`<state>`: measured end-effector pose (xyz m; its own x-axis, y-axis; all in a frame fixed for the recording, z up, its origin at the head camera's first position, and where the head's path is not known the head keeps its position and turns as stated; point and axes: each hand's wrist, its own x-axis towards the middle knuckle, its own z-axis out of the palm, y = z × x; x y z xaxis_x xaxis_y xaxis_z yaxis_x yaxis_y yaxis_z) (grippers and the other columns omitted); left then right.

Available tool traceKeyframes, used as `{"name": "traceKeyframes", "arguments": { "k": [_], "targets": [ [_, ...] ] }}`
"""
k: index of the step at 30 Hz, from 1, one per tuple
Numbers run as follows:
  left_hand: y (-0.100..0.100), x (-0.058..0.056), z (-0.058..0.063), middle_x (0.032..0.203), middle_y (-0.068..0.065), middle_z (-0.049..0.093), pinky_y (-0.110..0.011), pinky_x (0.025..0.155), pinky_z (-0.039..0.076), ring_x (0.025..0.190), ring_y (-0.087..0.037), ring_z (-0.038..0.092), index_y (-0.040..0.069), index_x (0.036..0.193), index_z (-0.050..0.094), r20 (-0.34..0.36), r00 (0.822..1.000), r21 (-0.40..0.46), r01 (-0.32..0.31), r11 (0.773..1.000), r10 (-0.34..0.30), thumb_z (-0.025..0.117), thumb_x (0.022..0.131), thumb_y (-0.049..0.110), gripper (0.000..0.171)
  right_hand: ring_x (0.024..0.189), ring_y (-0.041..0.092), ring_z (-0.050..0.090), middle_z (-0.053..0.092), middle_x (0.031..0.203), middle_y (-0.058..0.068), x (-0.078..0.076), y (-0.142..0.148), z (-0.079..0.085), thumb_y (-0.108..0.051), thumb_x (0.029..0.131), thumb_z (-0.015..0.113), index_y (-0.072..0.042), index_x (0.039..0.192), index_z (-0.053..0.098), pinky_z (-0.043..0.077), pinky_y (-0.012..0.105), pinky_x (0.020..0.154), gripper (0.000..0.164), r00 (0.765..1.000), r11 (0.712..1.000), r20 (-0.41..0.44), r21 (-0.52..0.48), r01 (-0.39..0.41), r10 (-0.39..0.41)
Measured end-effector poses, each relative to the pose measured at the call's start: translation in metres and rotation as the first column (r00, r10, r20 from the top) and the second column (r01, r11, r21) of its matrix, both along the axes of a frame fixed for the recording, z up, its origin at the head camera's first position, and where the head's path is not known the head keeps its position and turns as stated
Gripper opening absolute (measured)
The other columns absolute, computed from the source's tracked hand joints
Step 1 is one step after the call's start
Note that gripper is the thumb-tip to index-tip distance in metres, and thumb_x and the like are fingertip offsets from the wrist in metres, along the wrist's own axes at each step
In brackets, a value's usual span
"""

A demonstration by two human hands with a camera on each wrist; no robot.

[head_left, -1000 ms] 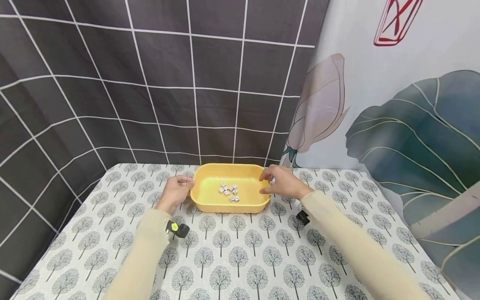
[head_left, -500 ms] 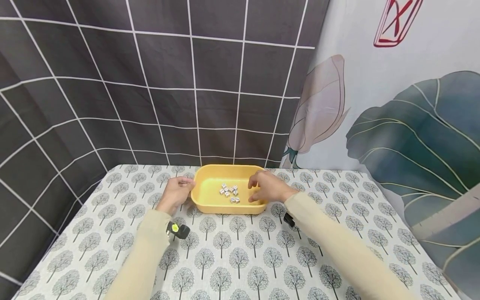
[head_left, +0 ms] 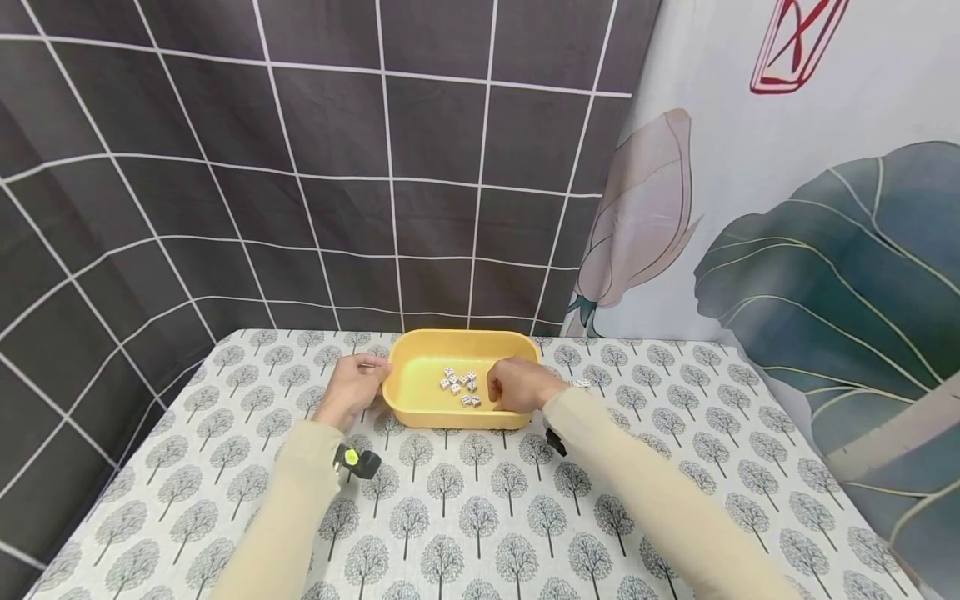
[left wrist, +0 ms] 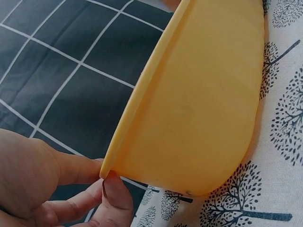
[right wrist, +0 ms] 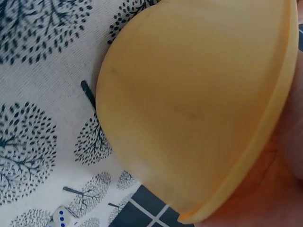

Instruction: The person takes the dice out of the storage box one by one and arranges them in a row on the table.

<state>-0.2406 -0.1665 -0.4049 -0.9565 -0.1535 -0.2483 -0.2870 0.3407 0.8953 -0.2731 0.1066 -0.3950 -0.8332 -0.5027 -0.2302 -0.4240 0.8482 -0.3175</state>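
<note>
1. Right hand (head_left: 521,385): it has come in from the right end of the yellow tub (head_left: 453,417) over the last second and now sits inside, just right of the dice (head_left: 454,388). Its fingers look more curled than before; whether they hold anything, I cannot tell.
2. Left hand (head_left: 350,389): unchanged, pinching the tub's rim at its left end between thumb and fingers. I judge this steadies the tub.
3. Tub: it has hardly moved, standing upright near the far edge of the table (head_left: 442,533).
4. Dice: the visible ones lie much as before, most bunched around the tub's middle, two closer to its near edge. The shift puts the fingers beside them.
5. Outside the tub, at least one loose die (head_left: 582,384) now shows on the table, past its right end, just beyond the right sleeve (head_left: 622,450).
</note>
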Motion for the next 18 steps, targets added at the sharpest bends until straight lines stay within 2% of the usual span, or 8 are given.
{"name": "traceKeyframes", "arguments": {
  "k": [6,11,18],
  "targets": [
    [0.0002,0.0001,-0.0001,0.112,-0.014,0.065,-0.021,0.075,0.054,0.087,-0.017,0.066,0.000,0.128,0.060,0.010,1.000,-0.005,-0.005,1.000,0.005,0.059,0.102,0.016,0.030,0.084,0.012,0.060,0.070,0.084,-0.004,-0.0015,-0.0054,-0.0039,-0.017,0.082,0.085,-0.015,0.082,0.073,0.054,0.031,0.085,0.012,1.000,0.998,-0.015,-0.064,-0.025,0.025],
    [0.0011,0.0010,0.0007,0.114,-0.015,0.066,-0.022,0.078,0.055,0.088,-0.017,0.066,0.001,0.128,0.060,0.010,1.000,0.006,-0.003,1.000,0.003,0.059,0.102,0.016,0.030,0.080,0.010,0.059,0.069,0.082,-0.005,-0.0024,-0.0059,-0.0064,-0.017,0.083,0.085,-0.016,0.082,0.074,0.053,0.027,0.079,0.011,1.000,0.994,0.002,-0.109,-0.007,0.007],
    [0.0014,0.0011,0.0012,0.113,-0.015,0.066,-0.023,0.078,0.055,0.087,-0.017,0.067,0.001,0.128,0.060,0.010,1.000,0.007,-0.005,1.000,0.005,0.059,0.103,0.016,0.029,0.082,0.011,0.060,0.070,0.086,-0.004,-0.0039,-0.0064,-0.0089,-0.019,0.082,0.085,-0.015,0.087,0.075,0.054,0.027,0.082,0.012,1.000,0.991,0.010,-0.137,0.011,-0.010]
  ]
}}
